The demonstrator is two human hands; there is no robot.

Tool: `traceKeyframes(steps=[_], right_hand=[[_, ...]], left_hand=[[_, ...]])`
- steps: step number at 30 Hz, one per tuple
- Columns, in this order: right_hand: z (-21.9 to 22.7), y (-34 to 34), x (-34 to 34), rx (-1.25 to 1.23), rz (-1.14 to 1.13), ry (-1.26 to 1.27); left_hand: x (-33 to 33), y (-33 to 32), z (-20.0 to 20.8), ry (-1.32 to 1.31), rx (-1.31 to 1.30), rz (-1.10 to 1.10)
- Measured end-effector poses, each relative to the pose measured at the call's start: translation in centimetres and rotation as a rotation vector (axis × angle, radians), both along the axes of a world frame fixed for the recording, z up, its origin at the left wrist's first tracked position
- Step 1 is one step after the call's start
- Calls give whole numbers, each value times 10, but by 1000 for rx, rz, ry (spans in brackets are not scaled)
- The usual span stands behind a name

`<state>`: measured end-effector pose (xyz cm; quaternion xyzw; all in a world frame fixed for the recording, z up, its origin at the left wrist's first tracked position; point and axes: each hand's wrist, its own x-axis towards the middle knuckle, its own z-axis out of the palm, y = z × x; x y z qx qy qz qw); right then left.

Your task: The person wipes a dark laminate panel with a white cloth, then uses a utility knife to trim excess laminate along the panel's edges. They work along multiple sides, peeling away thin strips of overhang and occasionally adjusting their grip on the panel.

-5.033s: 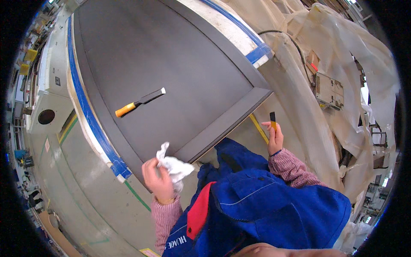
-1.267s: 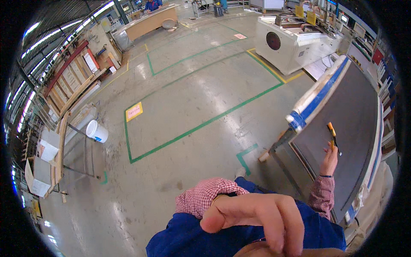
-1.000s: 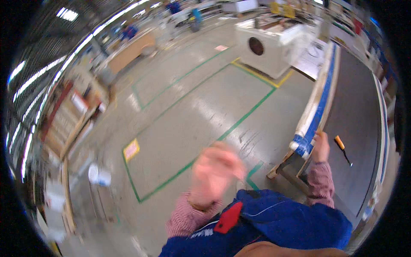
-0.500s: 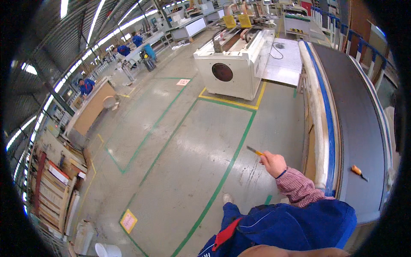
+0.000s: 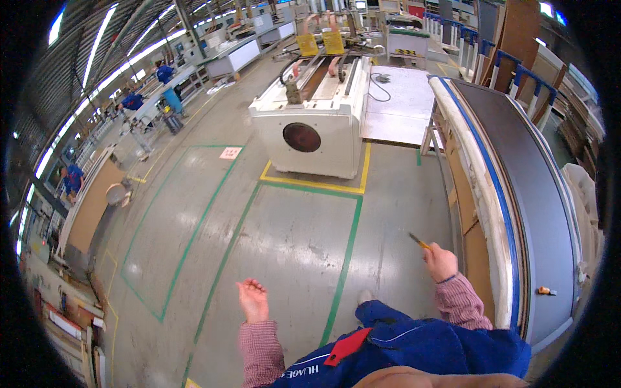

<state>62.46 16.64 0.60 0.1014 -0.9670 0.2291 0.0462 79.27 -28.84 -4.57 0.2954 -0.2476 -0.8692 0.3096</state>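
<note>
A wide factory hall stretches away under strip lights, its smooth grey concrete floor (image 5: 284, 246) scuffed and glossy, marked off with green painted lines (image 5: 343, 258) and a yellow border around a boxy white machine (image 5: 314, 129) with a dark round port in its near face. In the foreground a person in blue work overalls and a red checked shirt stands beside a long work table (image 5: 543, 213), whose flat dark grey top is edged with a blue stripe and a pale padded rim that curves with the lens. The right hand (image 5: 441, 262) is clenched around a slim tool with a yellow handle and dark tip (image 5: 419, 242), held out over the floor just left of the table's edge, tip angled up and away. The left hand (image 5: 252, 301) is empty, fingers loosely spread and palm open above the concrete, well apart from the right. A second small tool with an orange handle (image 5: 545, 291) lies flat on the dark tabletop near its close end. Brown board panels (image 5: 462, 194) stand on edge under the table rim. Far off at left, workers in blue (image 5: 169, 84) stand at long benches, and a large tan sheet of board (image 5: 90, 207) lies close to the wall.
</note>
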Motion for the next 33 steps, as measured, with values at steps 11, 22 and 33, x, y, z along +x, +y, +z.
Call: traceKeyframes(steps=[11, 22, 33], right_hand=[[-14, 31, -210, 182, -340, 143], [-8, -75, -412, 77, -297, 126], [42, -220, -603, -159, -435, 6]], left_hand=[[-274, 23, -51, -89, 236, -477], [-470, -58, -97, -208, 213, -370], [-798, -171, -74, -129, 79, -559]])
